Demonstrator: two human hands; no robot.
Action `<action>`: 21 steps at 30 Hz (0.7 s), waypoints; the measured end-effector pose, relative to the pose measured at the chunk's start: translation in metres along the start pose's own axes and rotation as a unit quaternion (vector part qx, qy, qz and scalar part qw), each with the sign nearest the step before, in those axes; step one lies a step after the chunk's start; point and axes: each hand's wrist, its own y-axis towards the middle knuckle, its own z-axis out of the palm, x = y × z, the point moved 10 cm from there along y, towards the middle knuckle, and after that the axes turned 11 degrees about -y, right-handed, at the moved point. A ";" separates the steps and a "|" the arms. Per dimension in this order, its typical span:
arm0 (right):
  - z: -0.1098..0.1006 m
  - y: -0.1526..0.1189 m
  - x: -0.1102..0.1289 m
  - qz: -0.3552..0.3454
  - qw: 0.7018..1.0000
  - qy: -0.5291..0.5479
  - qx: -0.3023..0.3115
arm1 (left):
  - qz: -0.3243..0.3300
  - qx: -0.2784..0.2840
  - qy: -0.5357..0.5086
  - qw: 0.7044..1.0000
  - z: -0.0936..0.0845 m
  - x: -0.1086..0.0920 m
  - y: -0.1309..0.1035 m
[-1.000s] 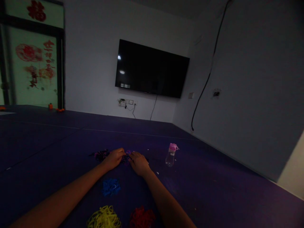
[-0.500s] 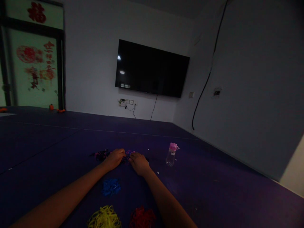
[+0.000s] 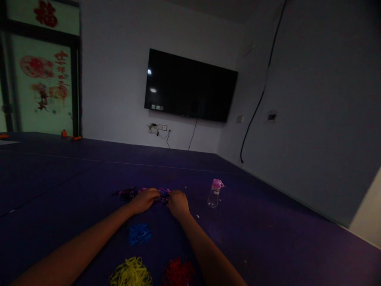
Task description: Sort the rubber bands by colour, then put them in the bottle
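A loose pile of thin dark, pink and purple strands point(image 3: 127, 194), perhaps rubber bands, lies ahead of me on the purple surface. My left hand point(image 3: 148, 198) rests at its near side with curled fingers. Close by on the right, my right hand point(image 3: 177, 201) touches the pile's other end, fingers bent down and inward. The fingertips of both hands are dim and partly hidden, so what they pinch does not show. Nearer to me lie separate heaps: blue strands point(image 3: 139, 234), yellow strands point(image 3: 131, 273) and red strands point(image 3: 178, 273).
To the right stands a clear bottle point(image 3: 213, 198) with a pink lid, small white scraps around it. Small orange objects point(image 3: 64, 133) sit at the far left edge of the purple surface point(image 3: 268, 234). A television point(image 3: 190, 85) hangs on the far wall.
My right hand has shifted slightly right and its fingers have drawn in. My left hand has moved a little right. More of the pink and purple strands shows between them.
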 end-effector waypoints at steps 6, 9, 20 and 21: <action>0.000 -0.001 -0.001 -0.003 1.000 0.015 -0.001 | 0.002 0.015 0.004 1.000 0.000 -0.006 0.000; -0.002 -0.001 0.007 -0.043 0.998 0.039 -0.006 | 0.003 0.012 0.011 1.000 0.000 -0.006 0.001; 0.007 0.000 0.015 -0.090 0.994 0.049 0.037 | 0.041 0.013 -0.005 0.999 0.004 -0.009 0.002; 0.008 0.000 0.016 -0.095 0.993 0.051 0.039 | 0.041 0.014 -0.007 0.999 0.004 -0.009 0.002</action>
